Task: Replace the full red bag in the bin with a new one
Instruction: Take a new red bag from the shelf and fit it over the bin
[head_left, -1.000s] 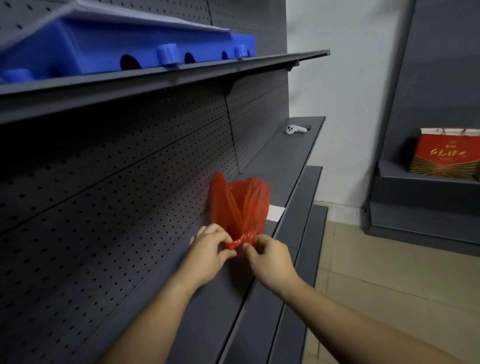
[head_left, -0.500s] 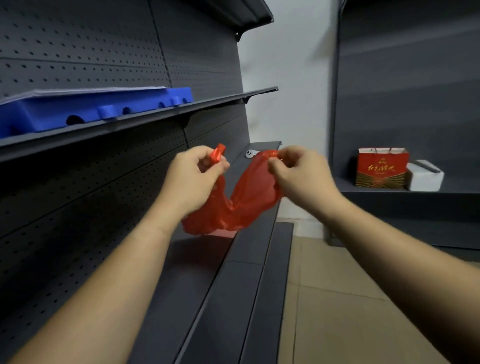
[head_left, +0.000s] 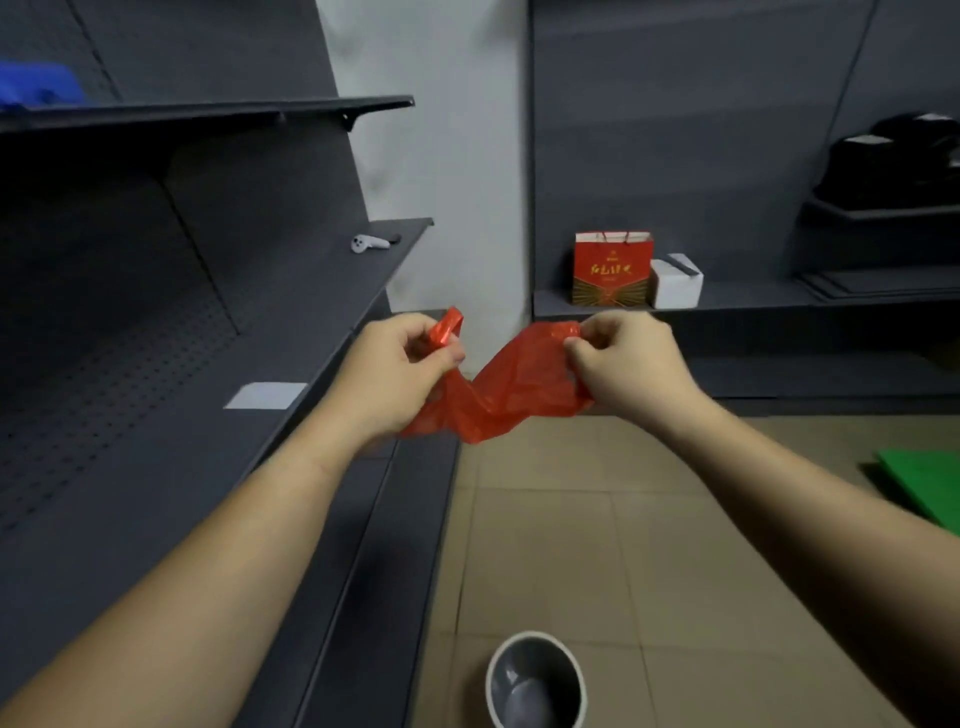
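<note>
A crumpled red plastic bag (head_left: 498, 395) hangs in the air between both hands, at about chest height. My left hand (head_left: 397, 371) pinches one handle, which sticks up above the fingers. My right hand (head_left: 621, 361) grips the other top edge of the bag. The bag sags in the middle between them. A small grey bin (head_left: 536, 680) with a pale rim stands on the tiled floor at the bottom of the view, below the hands, with no bag visible inside it.
Dark grey shelving (head_left: 218, 426) runs along the left, with a white label (head_left: 266, 395) and a white controller (head_left: 368, 242) on it. A red gift bag (head_left: 612, 268) and a white box (head_left: 675, 281) sit on the far shelf. A green sheet (head_left: 930, 486) lies at right.
The bag was picked off the left shelf and lifted into the air. The view has since turned right and down, bringing the grey bin and floor into sight. Both hands keep hold of the bag.
</note>
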